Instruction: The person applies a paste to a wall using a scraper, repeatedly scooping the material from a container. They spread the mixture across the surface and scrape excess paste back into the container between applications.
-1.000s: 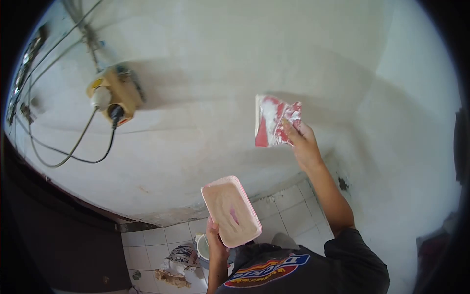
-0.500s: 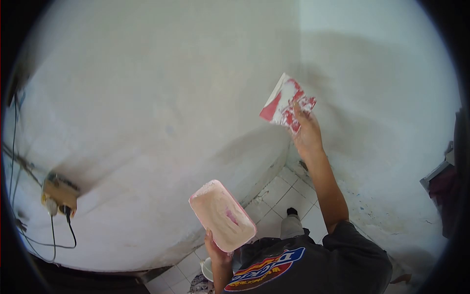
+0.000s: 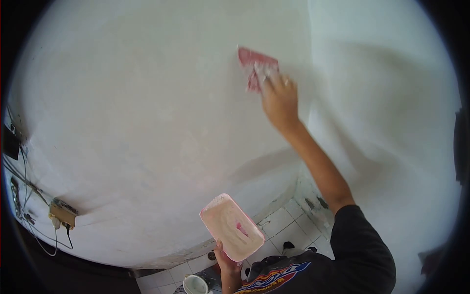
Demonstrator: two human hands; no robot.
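In my right hand [image 3: 281,100] is a red putty spreader [image 3: 248,56] smeared with white putty. Its wide blade lies close against the pale wall [image 3: 156,112], left of the corner, and motion blurs it a little. My left hand [image 3: 227,258] grips the lower left side of a pink tray [image 3: 241,228], which I carry low in front of my shirt. Creamy white putty [image 3: 223,220] covers most of the tray's inside, with a small pink patch of its bottom showing through.
At the lower left a yellowish socket box [image 3: 62,214] with plugs and cables is fixed to the wall. A white bucket [image 3: 196,285] stands on the tiled floor [image 3: 279,224] beside me. The second wall [image 3: 391,112] meets the first at a corner to the right.
My right hand has swung up and left with the spreader, whose blade now points upward over the left wall. The tray sits slightly lower and further right in view.
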